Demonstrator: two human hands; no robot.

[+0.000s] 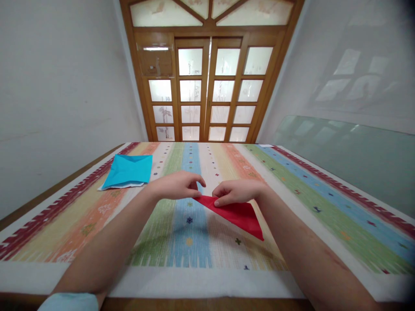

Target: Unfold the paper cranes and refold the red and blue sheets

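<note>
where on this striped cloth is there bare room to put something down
Bare cloth lies right of the right hand out to the red border, and along the near edge below the red paper. It is crowded mid-table, where both hands pinch the paper, and far left by the blue paper.

A room in a home; a table (324, 181) under a striped woven cloth (201, 246) faces wooden doors (209, 86) with frosted glass panes; plain white walls (58, 95).

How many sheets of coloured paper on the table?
2. The red paper lies folded mid-table under both hands; the blue paper lies far left. White edges under the blue may be more sheets.
</note>
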